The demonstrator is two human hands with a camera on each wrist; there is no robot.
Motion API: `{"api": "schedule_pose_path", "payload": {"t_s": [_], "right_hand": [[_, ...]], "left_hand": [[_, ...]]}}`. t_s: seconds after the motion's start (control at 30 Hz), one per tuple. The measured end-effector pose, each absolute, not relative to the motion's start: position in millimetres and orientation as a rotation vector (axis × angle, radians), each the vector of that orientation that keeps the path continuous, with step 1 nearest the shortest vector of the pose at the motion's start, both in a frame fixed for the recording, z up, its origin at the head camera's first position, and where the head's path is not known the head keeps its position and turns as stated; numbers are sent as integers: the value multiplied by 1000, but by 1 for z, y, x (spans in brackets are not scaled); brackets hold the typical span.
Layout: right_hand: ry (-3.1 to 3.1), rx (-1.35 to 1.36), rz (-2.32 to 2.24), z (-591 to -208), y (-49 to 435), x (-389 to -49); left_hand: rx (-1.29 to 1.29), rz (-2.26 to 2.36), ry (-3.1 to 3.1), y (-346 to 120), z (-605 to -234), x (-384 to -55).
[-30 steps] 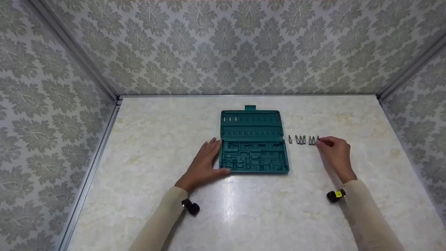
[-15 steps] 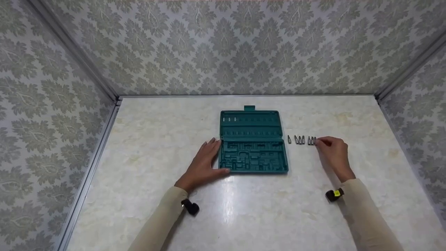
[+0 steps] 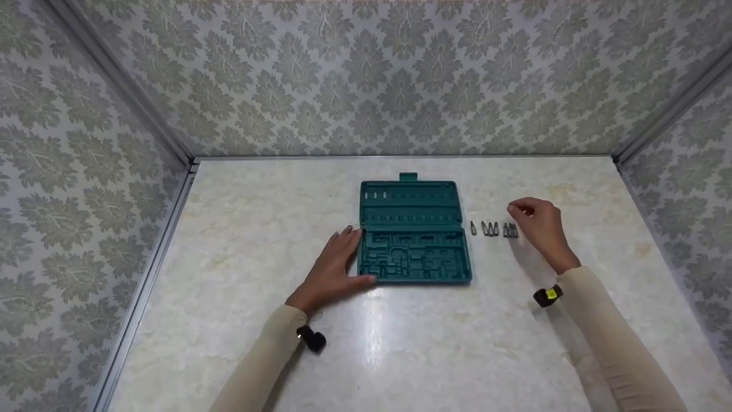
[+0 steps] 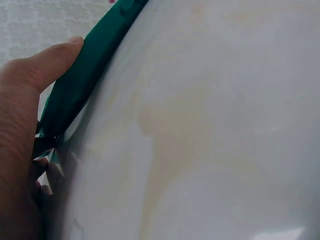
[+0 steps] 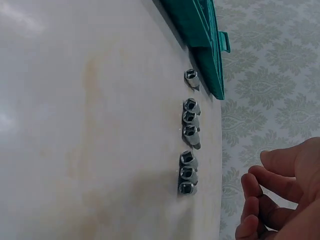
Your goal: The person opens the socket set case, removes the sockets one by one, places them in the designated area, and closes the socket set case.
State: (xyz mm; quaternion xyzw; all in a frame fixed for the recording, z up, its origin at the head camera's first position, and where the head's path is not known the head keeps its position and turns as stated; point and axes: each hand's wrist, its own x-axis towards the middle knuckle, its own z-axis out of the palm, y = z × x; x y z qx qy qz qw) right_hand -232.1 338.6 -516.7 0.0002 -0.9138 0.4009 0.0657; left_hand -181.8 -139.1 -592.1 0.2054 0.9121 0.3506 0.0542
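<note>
Apparently, arranging the metal pieces [image 3: 496, 229] is in hand.
Seven lie right of the green case [image 3: 410, 209]; right hand [image 3: 537, 224] hovers loosely curled, nothing visible held; left hand [image 3: 333, 276], fingers extended, braces the case. Next, I judge, needs a fingertip pinch.

In the head view, we see a pale marbled table [image 3: 240, 246] across the lower frame, bearing an open teal case [image 3: 466, 260] near centre and seven metal sockets [image 3: 496, 229] right of it.

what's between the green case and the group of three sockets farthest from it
First a single socket beside the green case, then another group of three sockets; the head and right wrist views show both.
</note>
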Motion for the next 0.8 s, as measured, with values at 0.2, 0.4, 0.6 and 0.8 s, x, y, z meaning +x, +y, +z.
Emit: {"api": "schedule_pose_path", "payload": {"t_s": [0.2, 0.4, 0.6, 0.8], "right_hand": [[-2771, 169, 1233, -514, 320, -244], [-2777, 289, 1253, -518, 298, -255], [-2803, 375, 1297, -518, 272, -264], [-2860, 452, 1334, -516, 250, -273]], "left_hand": [[610, 1055, 2774, -139, -592, -182], [592, 1040, 2772, -138, -592, -182], [569, 1039, 2763, -137, -590, -181], [561, 1042, 2762, -137, -588, -180]]}}
